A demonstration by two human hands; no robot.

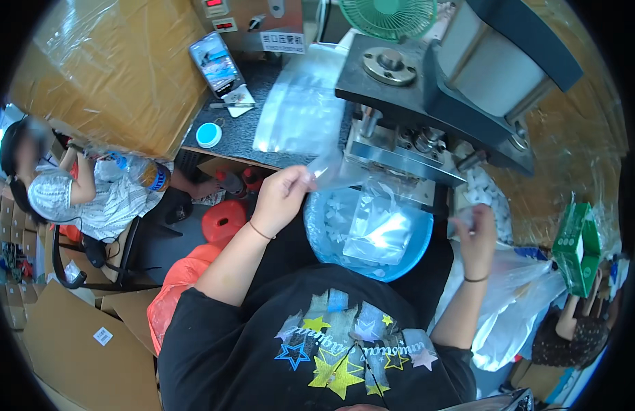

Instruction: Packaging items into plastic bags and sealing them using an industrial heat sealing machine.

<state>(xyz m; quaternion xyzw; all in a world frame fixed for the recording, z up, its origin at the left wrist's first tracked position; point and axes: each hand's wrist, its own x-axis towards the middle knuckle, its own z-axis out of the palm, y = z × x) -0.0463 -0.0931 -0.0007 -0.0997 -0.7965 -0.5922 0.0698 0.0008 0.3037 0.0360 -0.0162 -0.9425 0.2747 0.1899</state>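
Observation:
My left hand (283,197) pinches the edge of a clear plastic bag (331,171), which reaches to the front of a dark metal press (400,154). On the right, my right hand (476,236) is beside a heap of small white plastic pieces (489,195). Its fingers are bent and partly blurred, and I cannot make out what is in them. Between my hands, a light blue basin (315,236) sits at my lap. Another clear bag (379,229) lies in it over small pale pieces. A stack of flat clear bags (297,103) rests left of the press.
A phone (216,65) leans at the back of the dark worktop, near a round white-and-teal lid (208,135). Behind stand a control box (269,20) and a green fan (389,15). Cartons (112,75) flank the left. A seated person (91,178) is there, a green box (578,246) at right.

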